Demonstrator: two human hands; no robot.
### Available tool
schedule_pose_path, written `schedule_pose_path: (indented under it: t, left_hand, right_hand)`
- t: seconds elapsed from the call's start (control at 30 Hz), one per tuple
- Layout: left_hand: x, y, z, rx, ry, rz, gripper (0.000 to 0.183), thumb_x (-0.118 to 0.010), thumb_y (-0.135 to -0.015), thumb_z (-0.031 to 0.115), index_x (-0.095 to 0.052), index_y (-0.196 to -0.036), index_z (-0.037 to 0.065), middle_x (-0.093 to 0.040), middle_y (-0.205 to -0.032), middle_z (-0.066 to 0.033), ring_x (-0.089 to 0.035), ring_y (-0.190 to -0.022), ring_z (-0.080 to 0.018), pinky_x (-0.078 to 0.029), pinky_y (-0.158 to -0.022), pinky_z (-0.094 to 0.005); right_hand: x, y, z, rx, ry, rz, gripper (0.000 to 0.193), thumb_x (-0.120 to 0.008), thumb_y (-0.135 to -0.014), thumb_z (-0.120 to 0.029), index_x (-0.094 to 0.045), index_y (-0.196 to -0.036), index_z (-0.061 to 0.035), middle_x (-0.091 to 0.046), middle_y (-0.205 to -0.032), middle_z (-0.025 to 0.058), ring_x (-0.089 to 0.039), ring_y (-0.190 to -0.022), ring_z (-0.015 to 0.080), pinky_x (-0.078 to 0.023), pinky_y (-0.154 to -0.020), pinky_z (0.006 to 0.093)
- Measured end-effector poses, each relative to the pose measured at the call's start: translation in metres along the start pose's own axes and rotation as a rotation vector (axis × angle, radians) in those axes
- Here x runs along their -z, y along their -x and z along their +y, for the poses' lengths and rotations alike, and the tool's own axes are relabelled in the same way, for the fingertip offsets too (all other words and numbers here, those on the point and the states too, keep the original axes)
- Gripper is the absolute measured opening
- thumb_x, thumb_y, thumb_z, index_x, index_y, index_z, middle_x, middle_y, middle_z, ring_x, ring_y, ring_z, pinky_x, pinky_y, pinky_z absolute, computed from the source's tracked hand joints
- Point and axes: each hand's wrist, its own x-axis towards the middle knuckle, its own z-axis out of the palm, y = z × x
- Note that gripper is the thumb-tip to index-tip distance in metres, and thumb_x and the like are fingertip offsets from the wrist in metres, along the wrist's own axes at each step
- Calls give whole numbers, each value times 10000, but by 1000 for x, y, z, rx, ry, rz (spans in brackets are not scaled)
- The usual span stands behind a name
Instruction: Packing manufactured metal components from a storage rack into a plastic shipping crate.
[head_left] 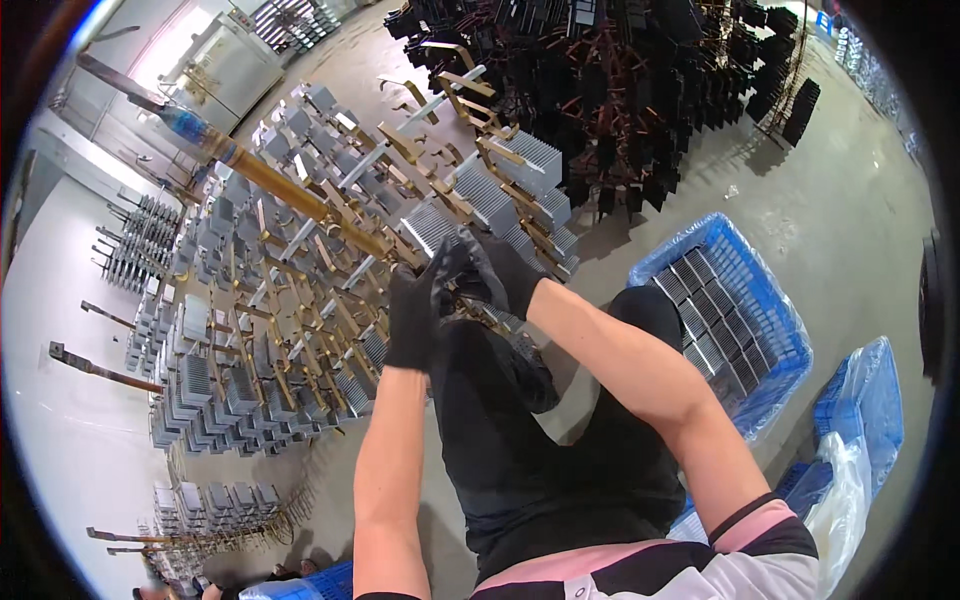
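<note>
The left grip (pixel 412 308) and right grip (pixel 508 272), both dark-gloved, meet with fingers bunched together; I cannot tell whether either is clamped on the silver finned block (pixel 426 222) (the overlapping fingers hide any contact). That block lies just beyond their fingertips, fins visible. Around it stand brass-coloured hooks bearing similar blocks, beside a thick rod (pixel 275 181). Farther right, a blue basket (pixel 768 300) holds rows of finned pieces (pixel 712 308).
</note>
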Motion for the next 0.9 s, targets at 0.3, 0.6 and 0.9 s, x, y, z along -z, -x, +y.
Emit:
schedule_pose_path:
  t: [0.3, 0.6, 0.9]
  left_hand:
    - [72, 13, 85, 152, 334, -26, 390, -633, -977, 206, -526, -1294, 7, -657, -1029, -127, -661, -857, -229, -540, -769, -348]
    - [81, 7, 128, -10, 307, -140, 417, -559, -1006, 183, -501, -1375, -4, -606, -1238, -166, -611, -1121, -269, -519, -898, -405]
    - [55, -44, 260, 619, 1168, -629, 439, -524, -1022, 227, -478, -1400, 9, -564, -1274, -133, -588, -1149, -253, -502, -939, -396]
  right_hand:
    - [6, 35, 4, 168, -56, 107, 280, -518, -1030, -334, -566, -1212, -127, -649, -1117, 67, -641, -955, 167, -529, -803, 340]
    - [74, 171, -5, 784, 1162, -15, 613, -649, -956, -214, -390, -1491, -63, -585, -1299, 178, -584, -1177, 311, -436, -1033, 370]
    - [88, 307, -88, 411, 1451, 501, 704, -780, -842, -297, -481, -1426, -42, -606, -1274, 183, -609, -1131, 291, -460, -998, 366]
